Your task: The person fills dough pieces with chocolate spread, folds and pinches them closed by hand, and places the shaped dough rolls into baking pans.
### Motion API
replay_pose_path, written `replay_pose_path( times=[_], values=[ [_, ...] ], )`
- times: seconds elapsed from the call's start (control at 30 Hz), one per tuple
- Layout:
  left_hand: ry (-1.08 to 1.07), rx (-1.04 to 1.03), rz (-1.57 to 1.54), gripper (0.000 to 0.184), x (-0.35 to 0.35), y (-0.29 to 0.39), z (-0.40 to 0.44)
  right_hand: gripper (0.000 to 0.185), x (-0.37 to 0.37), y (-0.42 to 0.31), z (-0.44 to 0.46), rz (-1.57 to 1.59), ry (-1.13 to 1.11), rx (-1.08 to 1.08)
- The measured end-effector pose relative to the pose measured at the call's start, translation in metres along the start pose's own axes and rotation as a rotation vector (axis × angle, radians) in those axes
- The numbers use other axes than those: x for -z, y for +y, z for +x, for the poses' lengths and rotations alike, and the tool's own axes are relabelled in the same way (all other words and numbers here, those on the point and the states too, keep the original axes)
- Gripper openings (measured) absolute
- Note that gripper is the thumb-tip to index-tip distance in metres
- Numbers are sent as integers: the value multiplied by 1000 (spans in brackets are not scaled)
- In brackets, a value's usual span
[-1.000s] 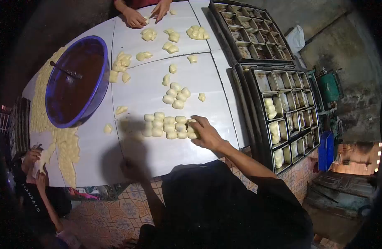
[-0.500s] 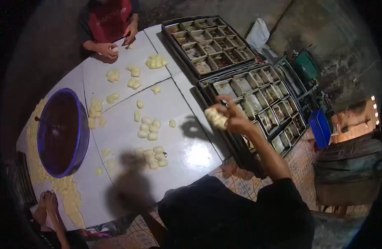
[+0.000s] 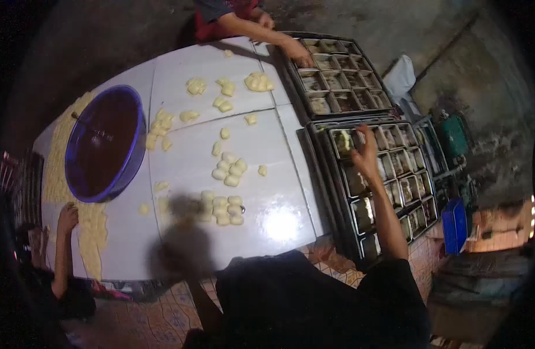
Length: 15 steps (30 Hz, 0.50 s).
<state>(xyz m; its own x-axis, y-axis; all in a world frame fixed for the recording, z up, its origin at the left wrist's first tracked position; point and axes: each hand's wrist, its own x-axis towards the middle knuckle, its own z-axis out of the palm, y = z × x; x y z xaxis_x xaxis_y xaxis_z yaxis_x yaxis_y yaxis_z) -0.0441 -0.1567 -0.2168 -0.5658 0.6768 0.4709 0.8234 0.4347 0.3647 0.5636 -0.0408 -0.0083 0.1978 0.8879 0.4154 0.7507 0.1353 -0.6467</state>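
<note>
My right hand is over the near baking tray of rectangular tins, fingers apart and holding nothing. Pale dough lies in the corner tin just left of the fingertips. Below the table's near edge, my left hand is dark in the shadow of my head, and its fingers cannot be made out. On the white table, the closest dough to it is a cluster of smooth dough balls. Another cluster of dough balls sits just beyond.
A large purple basin with dark contents stands at left beside a sheet of dough pieces. Across the table, a co-worker's hand reaches into the far tray of tins. Another person's hand is at lower left.
My right hand has moved from beside the tray to its corner tin and let go of the dough. The co-worker's arm has swung over to the far tray. The view has shifted.
</note>
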Motion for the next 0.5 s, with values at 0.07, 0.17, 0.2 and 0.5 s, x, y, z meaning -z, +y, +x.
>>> replay_pose_path(
  times=[0.07, 0.17, 0.2, 0.5],
  values=[
    [27, -21, 36, 21, -7, -9, -2, 48, -12, -26, -8, 28, 27, -10],
    [109, -66, 138, 20, -31, -22, -10, 34, -55, -105, -31, 357, -282, -185],
    [10, 15, 2, 21, -6, -1, -2, 33, -67, -142, -36, 255, -494, -207],
    [-25, 78, -362, 19, -16, -15, -7, 76, -224, -166, -124, -94, -714, 356]
  ],
)
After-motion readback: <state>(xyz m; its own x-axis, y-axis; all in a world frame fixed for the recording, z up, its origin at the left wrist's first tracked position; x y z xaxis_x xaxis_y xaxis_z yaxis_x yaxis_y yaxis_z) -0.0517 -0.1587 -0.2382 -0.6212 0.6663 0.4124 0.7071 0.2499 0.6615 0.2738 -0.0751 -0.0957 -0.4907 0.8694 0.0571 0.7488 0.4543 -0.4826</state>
